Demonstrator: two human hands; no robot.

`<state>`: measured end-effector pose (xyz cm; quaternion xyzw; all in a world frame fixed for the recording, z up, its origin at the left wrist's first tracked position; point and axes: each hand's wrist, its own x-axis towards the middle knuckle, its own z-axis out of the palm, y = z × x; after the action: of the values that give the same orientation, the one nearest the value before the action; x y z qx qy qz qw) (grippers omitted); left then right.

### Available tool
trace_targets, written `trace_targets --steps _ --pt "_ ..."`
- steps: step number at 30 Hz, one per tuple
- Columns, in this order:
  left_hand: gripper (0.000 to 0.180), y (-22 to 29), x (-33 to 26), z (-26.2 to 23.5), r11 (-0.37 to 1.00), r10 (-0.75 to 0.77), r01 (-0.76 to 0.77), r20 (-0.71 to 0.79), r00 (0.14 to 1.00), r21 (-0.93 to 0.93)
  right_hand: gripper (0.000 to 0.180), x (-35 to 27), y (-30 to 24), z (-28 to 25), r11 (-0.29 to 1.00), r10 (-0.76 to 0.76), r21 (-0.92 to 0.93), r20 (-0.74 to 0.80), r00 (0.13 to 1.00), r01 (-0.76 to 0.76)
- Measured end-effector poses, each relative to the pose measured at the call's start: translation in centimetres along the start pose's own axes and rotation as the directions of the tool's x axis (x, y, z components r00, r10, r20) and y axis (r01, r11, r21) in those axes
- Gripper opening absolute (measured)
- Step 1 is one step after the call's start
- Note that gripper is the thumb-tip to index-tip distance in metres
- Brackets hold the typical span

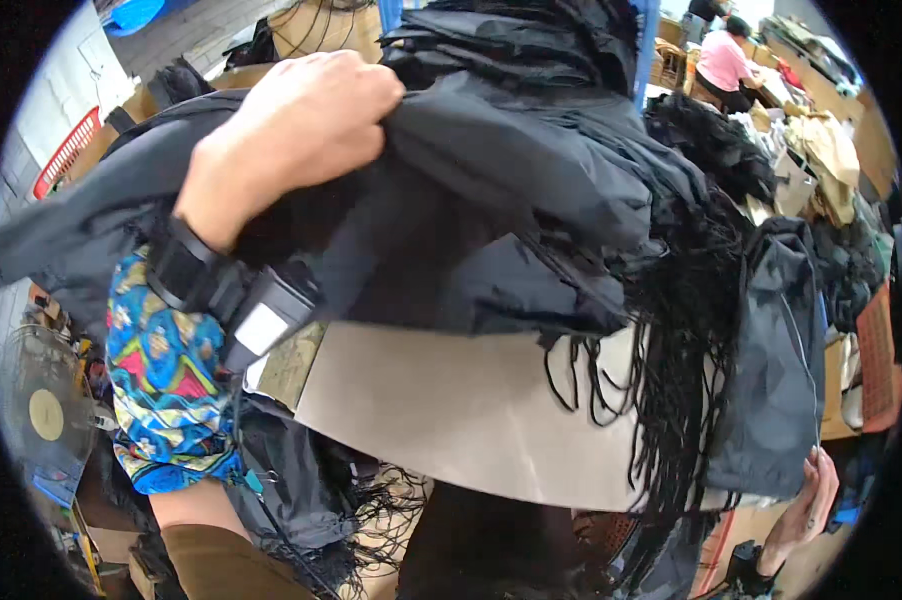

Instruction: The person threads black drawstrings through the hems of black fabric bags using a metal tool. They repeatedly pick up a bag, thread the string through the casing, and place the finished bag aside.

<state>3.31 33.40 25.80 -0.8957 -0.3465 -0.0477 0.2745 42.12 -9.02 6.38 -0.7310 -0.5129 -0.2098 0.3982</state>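
Note:
My left hand (306,125), closed in a fist, grips a fold of a large piece of black fabric (531,170). That fabric spreads across a light-coloured tabletop (451,410), and part of it hangs off to the left. At the lower right, my right hand (809,505) is closed at the bottom corner of a long black fabric panel (771,370); its fingers are partly hidden. A pale line, perhaps a thread, runs down the panel's right edge. Thin black cords (671,420) dangle in a thick bunch between the two pieces.
Folded black fabric (511,45) is stacked at the back of the table. More black fabric (296,480) with cords lies below the table's left side. A fan (46,410) stands at far left, near a red basket (68,152). Another person (726,65) sits at the back right.

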Motion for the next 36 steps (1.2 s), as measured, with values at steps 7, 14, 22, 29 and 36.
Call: trace_targets --steps 7,14,22,29,36 --pt "0.025 0.2 3.0 6.5 0.847 0.09 0.014 0.168 0.982 -0.531 0.023 -3.6 -2.3 -3.1 0.997 -0.023 0.067 -0.143 0.989 0.033" --pt "0.058 9.9 0.5 23.4 0.889 -0.451 0.443 -0.046 0.892 -0.116 0.027 -2.5 -8.4 -2.2 0.987 -0.154 -0.034 0.045 0.987 0.155" --pt "0.061 21.3 -7.4 15.0 0.762 0.184 -0.217 -0.118 0.976 -0.61 0.021 -2.8 -9.2 -1.2 0.98 -0.172 -0.097 0.023 0.985 0.173" --pt "0.063 20.5 -0.6 24.9 0.853 -0.102 0.089 0.003 0.995 -0.514 0.022 -0.6 -10.8 0.6 0.962 -0.252 -0.103 0.034 0.967 0.255" --pt "0.062 14.7 3.9 30.6 0.846 -0.313 0.284 0.01 0.95 -0.452 0.018 -0.1 -9.6 -1.4 0.9 -0.281 -0.338 0.031 0.959 0.275"
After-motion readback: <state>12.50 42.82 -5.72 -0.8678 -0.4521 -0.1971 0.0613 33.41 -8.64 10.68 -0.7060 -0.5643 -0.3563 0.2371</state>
